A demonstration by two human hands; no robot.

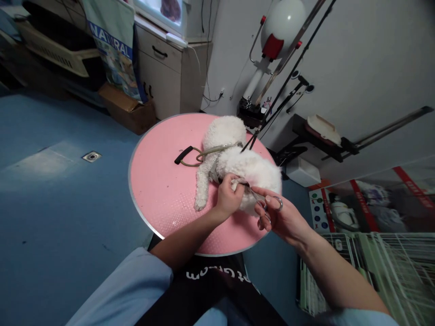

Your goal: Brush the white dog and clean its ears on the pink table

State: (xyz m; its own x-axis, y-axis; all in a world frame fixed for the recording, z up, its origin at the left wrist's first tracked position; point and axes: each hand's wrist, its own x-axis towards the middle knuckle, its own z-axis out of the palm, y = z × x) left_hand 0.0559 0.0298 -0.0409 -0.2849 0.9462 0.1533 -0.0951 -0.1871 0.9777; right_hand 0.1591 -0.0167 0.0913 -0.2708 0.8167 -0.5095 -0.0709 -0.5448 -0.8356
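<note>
A white curly-haired dog [226, 129] lies on a round pink grooming table [159, 181], one foreleg stretched toward me. My left hand [228, 199] is closed around one of the dog's legs near its belly; white fur shows at the fingers, but the exact part gripped is partly hidden. In my right hand [280, 217] is a pair of scissors [278, 203], with fingers through the metal loops. The blades point left, close to my left fingertips and the fur there. A leash [193, 156] with a black handle runs from the dog's neck onto the table.
Behind the table stand a dryer [283, 27] and slanting dark poles [288, 68]. Wire cages [404, 271] are at the lower right. A cardboard box [129, 111], a printed bag [115, 50] and a cabinet [166, 68] stand at the back left.
</note>
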